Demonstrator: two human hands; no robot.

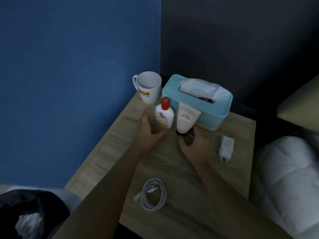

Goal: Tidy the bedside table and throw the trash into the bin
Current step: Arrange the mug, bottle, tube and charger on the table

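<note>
Tube (185, 118) stands cap-down against tissue box (196, 107), right hand (191, 145) gripping its cap, apparently steadying it; left hand (148, 133) released beside lotion bottle (164, 116).

A pale wood worktop (189, 178) stands in a corner against a blue wall (77, 83). At its back are a white mug (149, 88) and a light blue tissue box (212, 114) with a tissue sticking out. A white bottle (164, 118) with a red cap stands just before the mug. A cream tube (185, 119) stands on its dark cap, leaning on the tissue box; the right hand (193, 145) curls its fingers round that cap. The left hand (146, 135) is beside the bottle, blurred, its grasp unclear. A white charger plug (226, 148) lies to the right, and a coiled white cable (152, 194) lies near the front. A dark bin (34, 204) holding crumpled paper (28, 223) is at lower left.
</note>
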